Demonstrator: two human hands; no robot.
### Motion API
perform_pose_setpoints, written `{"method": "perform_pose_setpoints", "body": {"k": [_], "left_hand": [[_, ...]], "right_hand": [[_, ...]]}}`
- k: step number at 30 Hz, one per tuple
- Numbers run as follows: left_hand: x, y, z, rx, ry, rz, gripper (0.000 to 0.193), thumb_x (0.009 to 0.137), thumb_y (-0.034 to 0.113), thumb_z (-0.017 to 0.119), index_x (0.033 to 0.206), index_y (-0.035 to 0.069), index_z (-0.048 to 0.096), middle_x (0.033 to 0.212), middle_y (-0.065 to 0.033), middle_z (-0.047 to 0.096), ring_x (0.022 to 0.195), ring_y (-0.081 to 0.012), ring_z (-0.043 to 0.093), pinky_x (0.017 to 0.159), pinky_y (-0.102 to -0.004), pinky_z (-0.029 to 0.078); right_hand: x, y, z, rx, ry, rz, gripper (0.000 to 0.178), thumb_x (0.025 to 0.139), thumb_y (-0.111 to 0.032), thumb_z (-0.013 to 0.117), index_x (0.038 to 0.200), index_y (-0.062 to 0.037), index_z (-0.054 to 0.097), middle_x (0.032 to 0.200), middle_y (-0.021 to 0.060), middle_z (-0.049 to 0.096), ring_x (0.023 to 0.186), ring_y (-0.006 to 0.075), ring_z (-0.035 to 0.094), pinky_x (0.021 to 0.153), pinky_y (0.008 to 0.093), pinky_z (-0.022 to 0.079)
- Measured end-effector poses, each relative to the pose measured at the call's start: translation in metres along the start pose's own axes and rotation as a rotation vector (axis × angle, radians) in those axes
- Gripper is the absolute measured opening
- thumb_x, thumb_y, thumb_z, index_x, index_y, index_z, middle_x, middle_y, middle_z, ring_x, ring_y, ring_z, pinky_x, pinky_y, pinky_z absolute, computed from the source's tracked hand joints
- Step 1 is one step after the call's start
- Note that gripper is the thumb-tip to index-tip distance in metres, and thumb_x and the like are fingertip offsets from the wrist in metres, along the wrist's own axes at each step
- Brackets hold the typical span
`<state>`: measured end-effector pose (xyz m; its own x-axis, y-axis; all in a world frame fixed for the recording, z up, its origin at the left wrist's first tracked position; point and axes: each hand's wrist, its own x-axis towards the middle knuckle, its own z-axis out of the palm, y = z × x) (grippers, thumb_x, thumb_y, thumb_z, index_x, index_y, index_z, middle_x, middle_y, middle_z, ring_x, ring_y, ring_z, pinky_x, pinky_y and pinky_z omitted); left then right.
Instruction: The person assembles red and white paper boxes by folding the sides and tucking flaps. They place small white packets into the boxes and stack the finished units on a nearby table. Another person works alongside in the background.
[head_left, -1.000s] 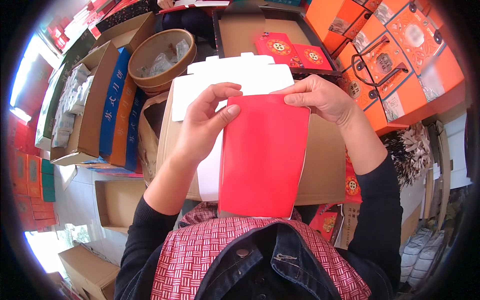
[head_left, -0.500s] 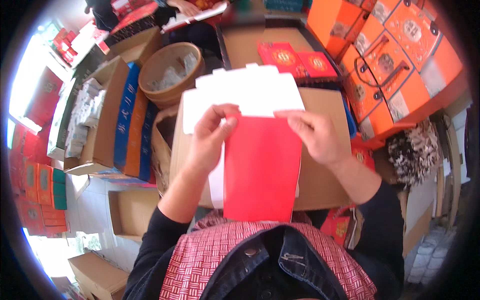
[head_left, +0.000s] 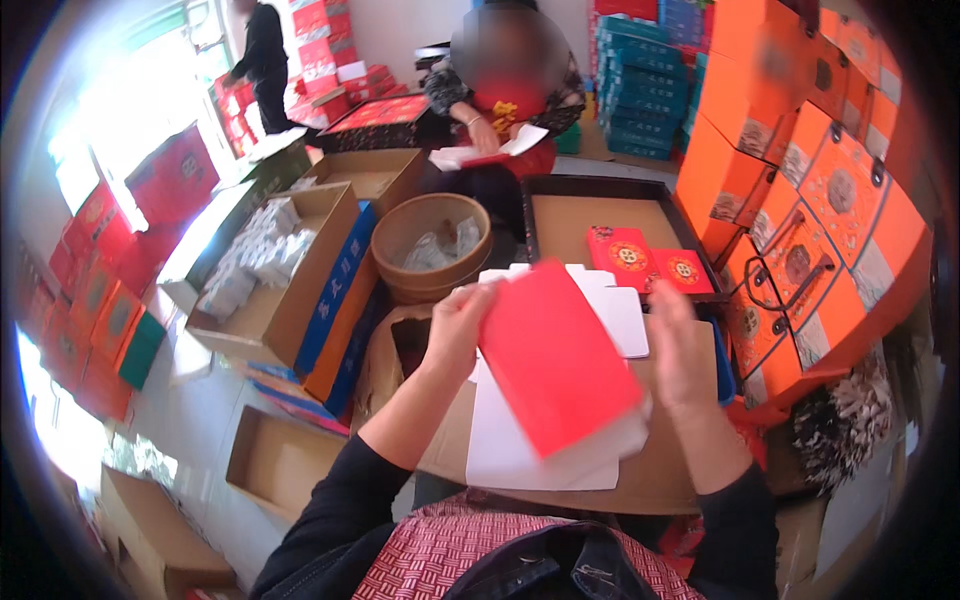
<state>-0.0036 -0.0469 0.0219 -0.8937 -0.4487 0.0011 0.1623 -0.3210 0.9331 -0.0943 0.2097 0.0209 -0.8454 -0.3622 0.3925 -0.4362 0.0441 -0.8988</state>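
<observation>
Red card, a flat carton blank (head_left: 555, 365), lies tilted over a white blank (head_left: 530, 440) on the brown cardboard surface (head_left: 660, 480), toward its middle. The left hand (head_left: 458, 325) pinches the red blank's upper left edge between thumb and fingers. The right hand (head_left: 680, 345) hovers open beside its right edge, fingers loosely spread, blurred, holding nothing. Beyond the surface's far edge stand a round wooden tub (head_left: 430, 245) and a dark tray (head_left: 600, 225) with two red boxes (head_left: 648, 262).
</observation>
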Motion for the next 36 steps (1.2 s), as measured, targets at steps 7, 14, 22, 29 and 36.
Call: {"method": "perform_pose_setpoints", "body": {"k": [7, 14, 22, 29, 36], "left_hand": [[-0.081, -0.071, -0.031, 0.487, 0.261, 0.164, 0.026, 0.081, 0.012, 0.069, 0.104, 0.004, 0.062, 0.095, -0.0065, 0.059, 0.080, -0.0141, 0.057, 0.069, -0.0257, 0.048], [-0.030, 0.055, -0.187, 1.053, 0.575, 0.895, 0.017, 0.076, 0.001, 0.067, 0.092, 0.001, 0.063, 0.094, -0.0122, 0.062, 0.089, -0.0211, 0.062, 0.078, -0.0319, 0.050], [0.157, 0.111, -0.342, 1.520, 0.849, -0.019, 0.036, 0.083, 0.039, 0.066, 0.087, 0.004, 0.071, 0.096, -0.0178, 0.068, 0.092, -0.0316, 0.065, 0.081, -0.0429, 0.050], [0.216, 0.084, -0.382, 1.440, 0.947, -0.076, 0.033, 0.081, 0.026, 0.059, 0.104, 0.004, 0.065, 0.112, -0.0185, 0.065, 0.106, -0.0346, 0.061, 0.091, -0.0405, 0.048], [0.088, 0.136, -0.144, 0.883, 0.581, 1.282, 0.022, 0.090, 0.011, 0.057, 0.108, 0.003, 0.064, 0.091, -0.0113, 0.069, 0.082, -0.0238, 0.065, 0.070, -0.0320, 0.051]], "right_hand": [[-0.014, 0.041, -0.117, 0.050, 0.144, 0.208, 0.030, 0.096, -0.015, 0.050, 0.124, -0.0029, 0.054, 0.129, 0.0068, 0.054, 0.116, 0.0171, 0.051, 0.091, 0.0290, 0.042], [-0.047, 0.085, -0.165, 0.150, 0.213, 0.395, 0.030, 0.096, -0.021, 0.052, 0.121, -0.0036, 0.054, 0.118, 0.0037, 0.057, 0.108, 0.0127, 0.052, 0.089, 0.0294, 0.042], [-0.043, 0.036, -0.144, -0.009, 0.366, 0.402, 0.021, 0.095, -0.015, 0.052, 0.112, -0.0047, 0.058, 0.100, 0.0050, 0.059, 0.095, 0.0134, 0.056, 0.079, 0.0292, 0.046], [-0.053, 0.008, -0.127, -0.032, 0.425, 0.457, 0.014, 0.093, -0.007, 0.052, 0.100, 0.0000, 0.062, 0.113, 0.0087, 0.060, 0.083, 0.0130, 0.061, 0.066, 0.0260, 0.051], [-0.036, -0.067, -0.052, 0.101, 0.073, 0.145, 0.026, 0.092, -0.016, 0.057, 0.110, 0.0018, 0.059, 0.115, 0.0126, 0.060, 0.090, 0.0163, 0.062, 0.077, 0.0288, 0.053]]}}
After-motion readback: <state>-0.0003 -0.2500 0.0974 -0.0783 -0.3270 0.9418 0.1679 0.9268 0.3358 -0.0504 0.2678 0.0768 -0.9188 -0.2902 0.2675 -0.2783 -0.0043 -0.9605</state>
